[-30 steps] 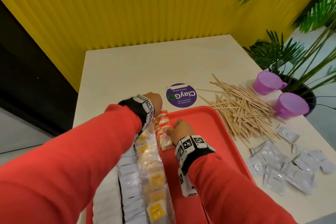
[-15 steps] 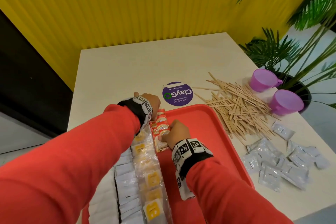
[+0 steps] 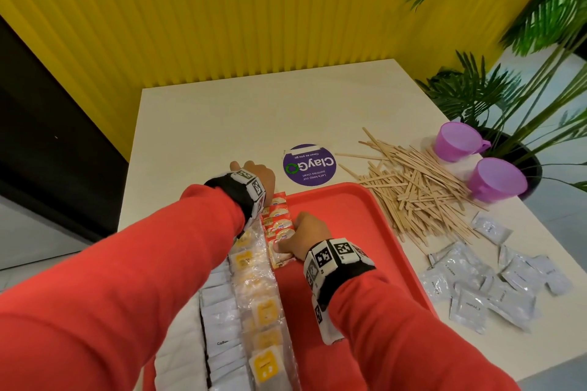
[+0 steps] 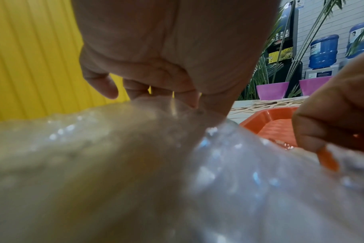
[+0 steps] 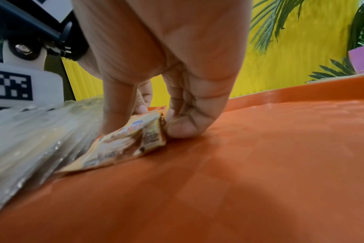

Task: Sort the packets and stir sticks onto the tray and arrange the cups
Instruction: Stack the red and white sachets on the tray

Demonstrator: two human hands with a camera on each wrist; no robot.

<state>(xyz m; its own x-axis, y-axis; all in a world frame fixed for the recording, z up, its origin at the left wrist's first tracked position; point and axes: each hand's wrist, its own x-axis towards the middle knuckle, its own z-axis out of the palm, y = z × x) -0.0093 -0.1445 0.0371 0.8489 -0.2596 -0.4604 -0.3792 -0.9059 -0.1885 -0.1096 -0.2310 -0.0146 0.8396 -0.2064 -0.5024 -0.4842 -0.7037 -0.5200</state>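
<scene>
Right hand [image 5: 156,69] pinches orange packets [image 3: 279,225], squaring row on tray [image 3: 365,232] beside yellow packets [image 3: 251,267]. Left hand [image 3: 257,178] fingers curled at row's far end, hold unclear. Next, probably: silver packets [image 3: 486,286], sticks [image 3: 419,194], cups [image 3: 495,181], all off tray.

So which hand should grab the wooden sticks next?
Probably the right hand. The sticks lie off the tray on its side, while the left hand sits at the tray's far left corner.

The right hand [image 3: 305,236] rests on the tray [image 3: 365,225], touching a row of small packets [image 3: 279,225] just to its left. The left hand [image 3: 257,176] is past those packets. Sticks [image 3: 422,190], cups [image 3: 495,179] and more packets [image 3: 486,289] lie on the table [image 3: 222,124], off to the right of the right hand.
</scene>
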